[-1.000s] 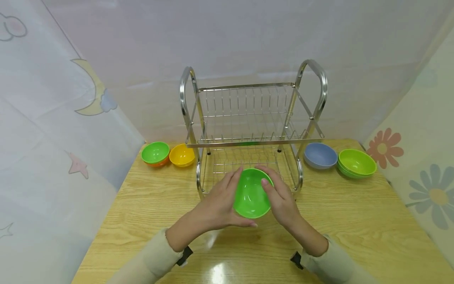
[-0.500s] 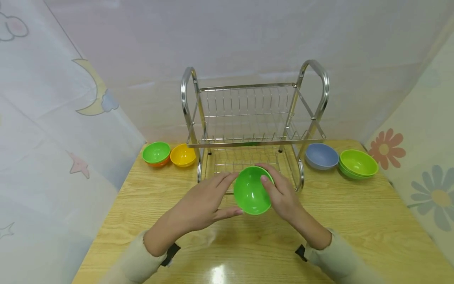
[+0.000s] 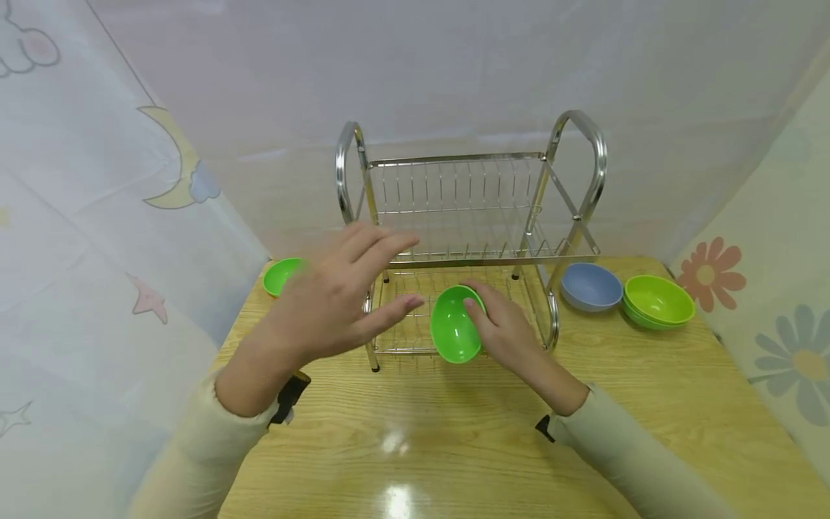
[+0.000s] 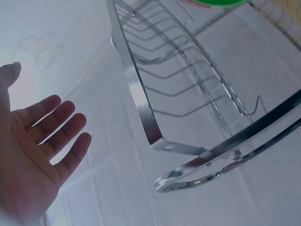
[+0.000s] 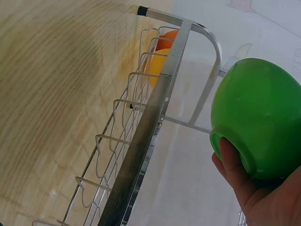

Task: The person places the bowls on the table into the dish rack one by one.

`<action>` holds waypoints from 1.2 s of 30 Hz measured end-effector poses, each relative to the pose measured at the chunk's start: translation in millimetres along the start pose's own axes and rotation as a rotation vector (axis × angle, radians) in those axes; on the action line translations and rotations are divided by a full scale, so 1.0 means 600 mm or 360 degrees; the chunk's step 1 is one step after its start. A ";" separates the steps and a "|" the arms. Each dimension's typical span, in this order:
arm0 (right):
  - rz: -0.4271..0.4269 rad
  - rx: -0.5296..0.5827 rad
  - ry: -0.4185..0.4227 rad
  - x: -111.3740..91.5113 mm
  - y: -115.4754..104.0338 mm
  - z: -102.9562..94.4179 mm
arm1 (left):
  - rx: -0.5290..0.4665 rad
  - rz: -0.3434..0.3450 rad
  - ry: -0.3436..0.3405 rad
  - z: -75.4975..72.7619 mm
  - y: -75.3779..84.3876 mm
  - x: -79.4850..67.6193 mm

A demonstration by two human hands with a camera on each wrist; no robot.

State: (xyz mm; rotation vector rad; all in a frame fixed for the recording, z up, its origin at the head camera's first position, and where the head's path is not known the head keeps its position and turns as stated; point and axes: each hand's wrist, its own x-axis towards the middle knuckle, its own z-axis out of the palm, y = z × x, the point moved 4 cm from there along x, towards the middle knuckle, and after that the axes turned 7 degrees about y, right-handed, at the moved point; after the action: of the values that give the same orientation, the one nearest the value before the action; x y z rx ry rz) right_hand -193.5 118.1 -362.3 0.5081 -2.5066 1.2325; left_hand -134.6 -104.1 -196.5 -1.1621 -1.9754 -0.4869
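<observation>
My right hand (image 3: 509, 328) grips a green bowl (image 3: 454, 328) by its right side, thumb inside the rim. The bowl is tilted, its mouth facing me, in front of the lower tier of a two-tier metal dish rack (image 3: 480, 262). In the right wrist view, the bowl's rounded outside (image 5: 256, 113) shows, with fingers at its foot ring. My left hand (image 3: 331, 295) is raised and blurred at the rack's left side, holding nothing. Its fingers and palm (image 4: 28, 174) spread beside the rack's frame (image 4: 141, 101) in the left wrist view.
Behind my left hand, another green bowl (image 3: 282, 272) is partly covered. Orange (image 5: 167, 40) and yellow (image 5: 157, 66) bowls show past the wires in the right wrist view. A blue bowl (image 3: 591, 287) and stacked green bowls (image 3: 658, 299) sit right of the rack on the wooden table (image 3: 486, 447).
My left hand has let go of the green bowl and moved up and left. My right hand has shifted the bowl slightly up and left, tilting it further.
</observation>
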 end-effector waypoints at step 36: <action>0.0110 -0.0525 -0.0273 0.102 0.011 0.153 | 0.0547 -0.1160 -0.0525 0.052 -0.246 0.107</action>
State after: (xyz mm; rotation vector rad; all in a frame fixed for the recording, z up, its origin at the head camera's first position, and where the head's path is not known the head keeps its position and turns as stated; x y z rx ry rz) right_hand -261.1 37.4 -395.4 0.4635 -2.8183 0.7991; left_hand -292.8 -123.1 -157.4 -0.2907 -2.6306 -0.2971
